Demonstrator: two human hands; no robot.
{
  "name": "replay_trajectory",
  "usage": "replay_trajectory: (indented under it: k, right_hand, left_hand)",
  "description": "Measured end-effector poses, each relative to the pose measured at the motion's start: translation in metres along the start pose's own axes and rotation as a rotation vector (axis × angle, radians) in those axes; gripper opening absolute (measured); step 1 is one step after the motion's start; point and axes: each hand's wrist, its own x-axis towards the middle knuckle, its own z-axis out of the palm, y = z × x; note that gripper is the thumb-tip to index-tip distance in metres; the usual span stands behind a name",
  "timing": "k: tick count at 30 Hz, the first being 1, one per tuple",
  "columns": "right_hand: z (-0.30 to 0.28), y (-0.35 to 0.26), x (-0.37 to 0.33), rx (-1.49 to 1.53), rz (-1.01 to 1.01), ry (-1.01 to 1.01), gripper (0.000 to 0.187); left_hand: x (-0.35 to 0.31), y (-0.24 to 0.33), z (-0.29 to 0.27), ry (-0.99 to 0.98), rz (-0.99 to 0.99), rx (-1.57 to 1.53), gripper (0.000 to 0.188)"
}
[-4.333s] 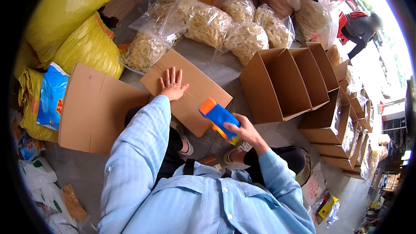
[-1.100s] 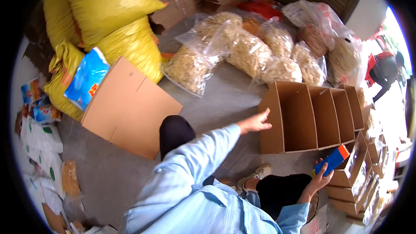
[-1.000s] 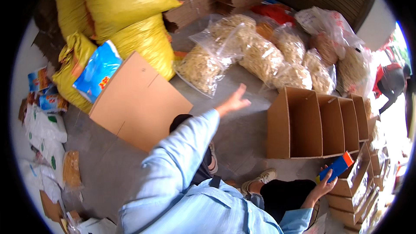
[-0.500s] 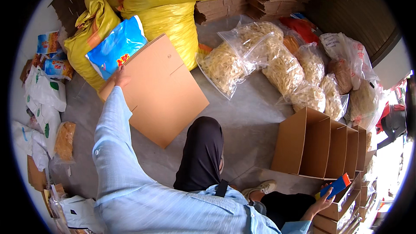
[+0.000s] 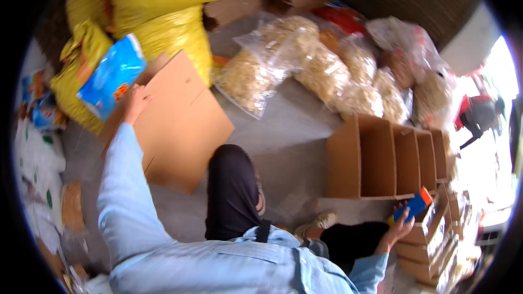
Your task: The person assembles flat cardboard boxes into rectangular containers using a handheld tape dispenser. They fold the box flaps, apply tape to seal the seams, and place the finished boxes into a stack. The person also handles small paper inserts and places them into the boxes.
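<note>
My left hand grips the upper-left edge of a brown cardboard box. The box is tilted and partly unfolded, with a gap between its panels at the top. Its fold lines and slits show on the broad face. In my right hand, low at the right, is a blue block-shaped hand tool with an orange end, possibly a tape dispenser. Its underside is hidden by my fingers. Just beyond that hand stands a row of open, upright cardboard boxes.
Yellow woven sacks are piled at the far left, with a blue printed bag in front. Clear bags of pale dried strips lie across the far floor. Filled boxes stand at lower right; white bags line the left.
My view has swung, so the surroundings sit further left. The box has spread from nearly flat, and a gap now shows between its panels. The blue tool stays in my right hand.
</note>
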Motion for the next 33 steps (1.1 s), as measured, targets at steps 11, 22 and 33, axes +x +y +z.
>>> replay_trajectory:
  k: [11, 22, 33]
  right_hand:
    - [-0.019, 0.011, -0.002, 0.169, -0.069, 0.000, 0.022]
    - [0.034, -0.012, -0.066, 0.253, 0.014, -0.594, 0.038]
    - [0.109, 0.027, -0.174, -0.273, -0.022, -1.030, 0.063]
  left_hand:
    - [0.004, 0.135, -0.148, 0.020, 0.514, -1.215, 0.030]
    - [0.049, 0.250, -0.081, -0.517, 0.829, -1.595, 0.026]
    - [-0.132, 0.417, 0.067, -0.702, -0.203, -1.785, 0.079]
